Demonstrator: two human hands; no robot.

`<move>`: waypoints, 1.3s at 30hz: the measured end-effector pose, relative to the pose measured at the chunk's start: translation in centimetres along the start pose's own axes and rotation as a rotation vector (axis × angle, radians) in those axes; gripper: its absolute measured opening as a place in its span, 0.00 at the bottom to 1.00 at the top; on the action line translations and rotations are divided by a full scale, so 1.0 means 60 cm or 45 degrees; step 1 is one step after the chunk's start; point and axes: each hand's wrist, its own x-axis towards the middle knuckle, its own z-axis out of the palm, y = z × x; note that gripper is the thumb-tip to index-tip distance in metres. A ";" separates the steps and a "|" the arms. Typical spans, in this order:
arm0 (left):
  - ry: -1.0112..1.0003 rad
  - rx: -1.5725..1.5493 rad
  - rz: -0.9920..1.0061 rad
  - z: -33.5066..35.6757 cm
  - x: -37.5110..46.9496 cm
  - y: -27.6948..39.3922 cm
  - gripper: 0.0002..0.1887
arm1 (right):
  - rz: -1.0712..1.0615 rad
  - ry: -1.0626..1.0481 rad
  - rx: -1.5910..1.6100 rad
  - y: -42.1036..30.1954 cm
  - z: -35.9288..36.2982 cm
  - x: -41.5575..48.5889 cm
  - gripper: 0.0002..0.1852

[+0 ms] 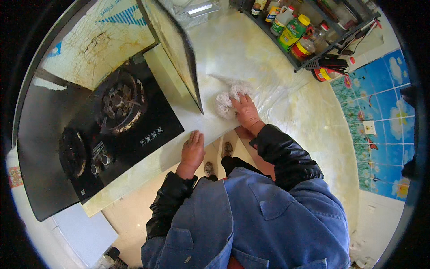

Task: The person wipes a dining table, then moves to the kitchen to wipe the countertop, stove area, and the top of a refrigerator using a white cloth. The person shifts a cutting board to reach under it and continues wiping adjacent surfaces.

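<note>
A crumpled whitish cloth (226, 102) lies on the pale, film-covered countertop (215, 60). My right hand (247, 111) grips it from the near side, fingers pressed into its folds, and part of the cloth is hidden under them. My left hand (193, 149) holds nothing and rests on the counter's front edge with its fingers stretched out. Just left of that hand is the corner of a black gas stove (151, 114). An upright, stained splash panel (178, 50) stands between the stove and the cloth.
Bottles and jars fill a dark rack (299, 37) at the far right. A red-lidded container (322, 74) stands below its corner. Blue flowered tiles (383, 124) with a socket (369, 127) cover the right wall. A glass container (201, 8) sits at the back.
</note>
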 end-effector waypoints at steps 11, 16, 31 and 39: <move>-0.043 0.010 -0.030 -0.016 -0.086 -0.021 0.37 | -0.357 0.045 -0.059 -0.149 0.050 -0.098 0.30; -0.062 0.037 -0.026 -0.008 -0.098 -0.027 0.38 | 0.115 0.131 -0.095 -0.028 0.012 -0.047 0.31; -0.320 0.163 -0.108 -0.011 -0.060 -0.008 0.39 | 0.378 0.358 -0.173 0.174 -0.013 -0.097 0.28; -0.249 0.135 -0.107 0.001 -0.071 -0.006 0.41 | 0.763 0.304 -0.469 0.288 -0.079 -0.167 0.33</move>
